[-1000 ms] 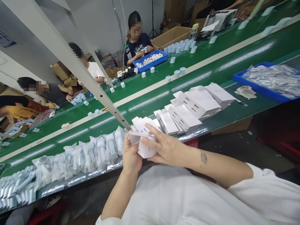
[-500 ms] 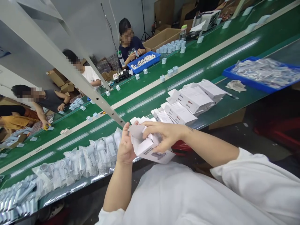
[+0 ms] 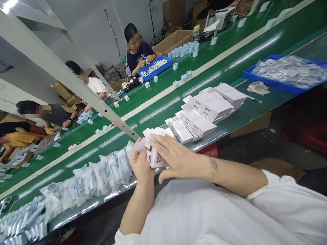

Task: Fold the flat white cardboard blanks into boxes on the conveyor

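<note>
A white printed carton (image 3: 156,158) is held between my hands above the near edge of the bench. My left hand (image 3: 143,165) grips its left end, thumb and fingers closed around the flap. Over the carton's top and right side lies my right hand (image 3: 176,154), fingers stretched out and thumb apart. White boxes with open flaps (image 3: 198,122) stand in a slanted row just beyond, on the right. To the left, bagged light-blue devices (image 3: 94,177) lie side by side. The carton's inside is hidden.
A blue tray (image 3: 283,89) of small packets is at the right, beside a crumpled wrapper (image 3: 258,87). A metal post (image 3: 107,114) slants down near my left hand. Cups stand along the green conveyor (image 3: 163,102); several people sit across it.
The carton has turned and its open top is now mostly covered. My right hand has come out of the opening and flattened against it; my left fingers have closed on the flap.
</note>
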A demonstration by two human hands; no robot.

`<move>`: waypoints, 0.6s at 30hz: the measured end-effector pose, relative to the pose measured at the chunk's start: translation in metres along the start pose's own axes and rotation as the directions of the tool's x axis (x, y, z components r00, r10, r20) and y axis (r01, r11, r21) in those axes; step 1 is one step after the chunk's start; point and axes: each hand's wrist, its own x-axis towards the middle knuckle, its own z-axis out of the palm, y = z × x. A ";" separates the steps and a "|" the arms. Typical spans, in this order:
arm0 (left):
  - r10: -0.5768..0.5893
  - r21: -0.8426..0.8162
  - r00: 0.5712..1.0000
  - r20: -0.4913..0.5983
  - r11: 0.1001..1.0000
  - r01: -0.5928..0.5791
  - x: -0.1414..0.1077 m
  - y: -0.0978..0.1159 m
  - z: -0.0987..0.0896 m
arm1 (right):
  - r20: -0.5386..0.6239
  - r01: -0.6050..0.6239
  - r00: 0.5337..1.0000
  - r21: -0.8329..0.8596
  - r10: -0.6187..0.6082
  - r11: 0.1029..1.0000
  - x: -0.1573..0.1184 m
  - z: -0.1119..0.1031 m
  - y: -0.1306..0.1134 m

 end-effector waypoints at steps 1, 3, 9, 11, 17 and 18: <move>0.015 0.042 0.999 0.031 0.999 -0.016 0.000 0.001 -0.003 | -0.069 0.001 0.998 0.011 0.000 1.000 -0.002 0.007 0.000; 0.018 0.104 0.980 0.199 0.994 -0.040 0.002 0.004 -0.011 | -0.177 0.018 0.984 0.096 -0.001 0.995 -0.005 0.017 0.004; -0.159 0.105 0.836 0.525 0.987 0.121 0.016 0.011 -0.026 | -0.148 0.093 0.988 0.321 -0.047 0.943 -0.006 0.020 0.018; -0.222 0.096 0.807 0.547 0.974 0.203 0.014 0.012 -0.022 | -0.108 0.075 0.993 0.362 -0.038 0.929 -0.006 0.015 0.017; -0.137 0.059 0.876 0.463 0.991 0.124 -0.006 0.014 -0.008 | 0.101 -0.062 0.995 0.501 0.013 0.863 -0.007 0.002 0.022; -0.132 0.062 0.886 0.445 0.991 0.117 -0.008 0.014 -0.006 | 0.106 -0.060 0.994 0.505 0.007 0.861 -0.008 0.001 0.025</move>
